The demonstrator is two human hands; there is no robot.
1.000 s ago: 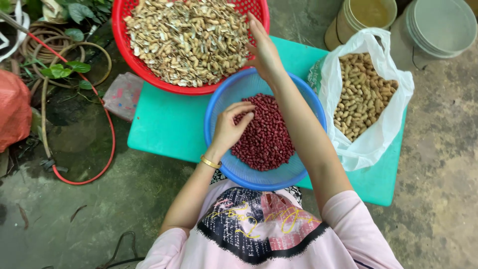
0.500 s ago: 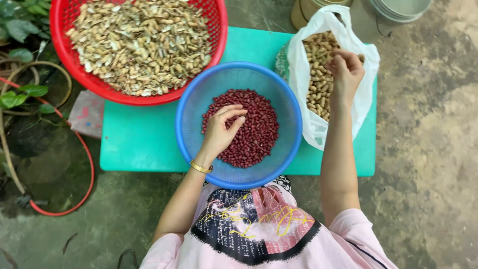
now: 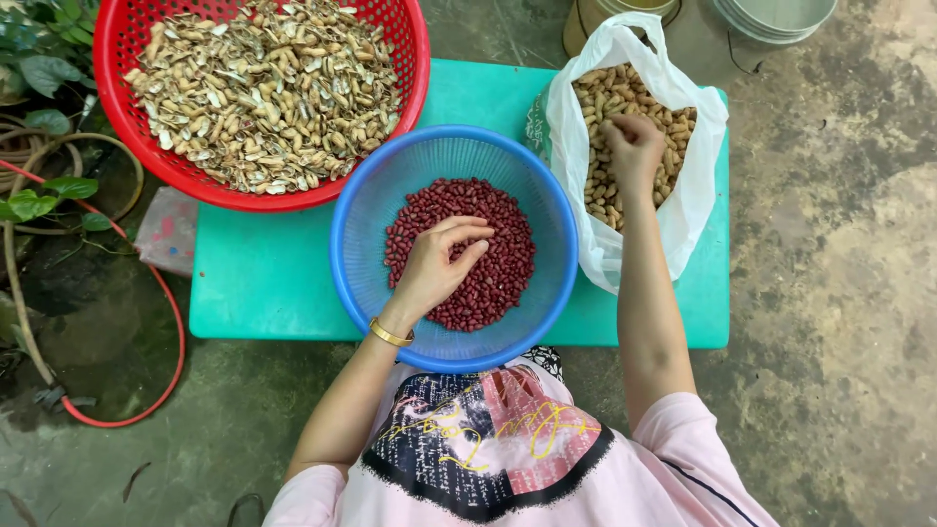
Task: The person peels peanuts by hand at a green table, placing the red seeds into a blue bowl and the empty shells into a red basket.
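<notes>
At far left a red hose [image 3: 146, 322] is seen looped on the concrete, clear of the work. A red basket [image 3: 410, 88] heaped with empty peanut shells [image 3: 264, 88] is set on the teal table [image 3: 264, 283], its rim overhanging the table's back edge; a knock could tip it and scatter shells. Next, a blue basket [image 3: 356, 273] of red shelled kernels [image 3: 498, 263] projects past the near table edge toward the lap, so downward pressure on that rim could upend it. The left hand [image 3: 439, 268] is held over the kernels, fingers curled loosely together; whether anything is pinched cannot be told. At right, the right hand [image 3: 632, 151] is sunk into a white plastic bag [image 3: 683, 215] of unshelled peanuts [image 3: 605, 107], fingers closed over several pods. The bag is unsupported and slack; a careless pull could drag it off the table's right side or spill pods.
</notes>
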